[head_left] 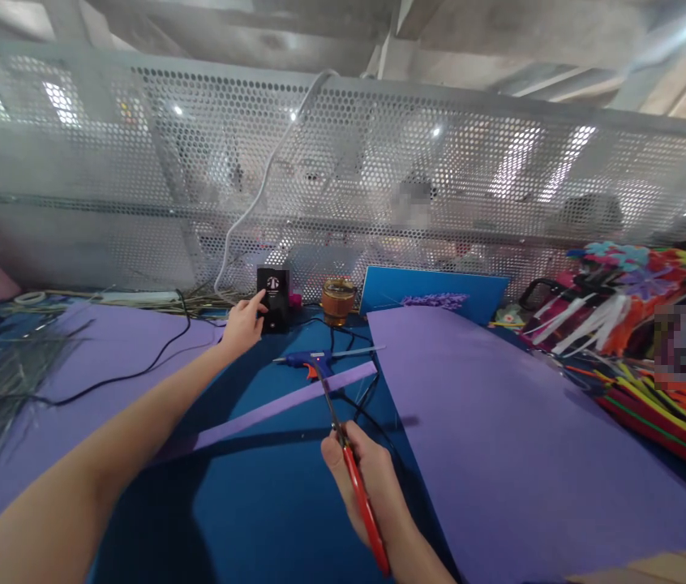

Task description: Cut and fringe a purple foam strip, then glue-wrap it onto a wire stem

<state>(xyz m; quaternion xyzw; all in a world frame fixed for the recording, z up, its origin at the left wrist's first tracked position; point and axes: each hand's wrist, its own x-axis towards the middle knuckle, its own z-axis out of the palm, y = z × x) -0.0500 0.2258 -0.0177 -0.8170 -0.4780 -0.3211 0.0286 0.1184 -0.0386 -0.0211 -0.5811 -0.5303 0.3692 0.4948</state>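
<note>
My left hand [246, 324] reaches to the back of the blue table, its fingers apart, with the index finger on or just in front of a black box [273, 296]. My right hand [364, 466] is wrapped round red-handled scissors [358, 495], whose blades point away from me. The blades pass over a narrow purple strip [258, 414] that lies diagonally across the table. Just beyond the blade tips is a blue glue gun [306, 358] with an orange trigger and a clear stick in its rear.
Large purple sheets [501, 430] lie on the right and left. An amber jar [337, 302] and a blue board [440, 288] stand before a perforated metal screen [343, 162]. Black cables cross the table. Colourful stems [665, 414] are at right, dark wiry bundles [2, 405] at left.
</note>
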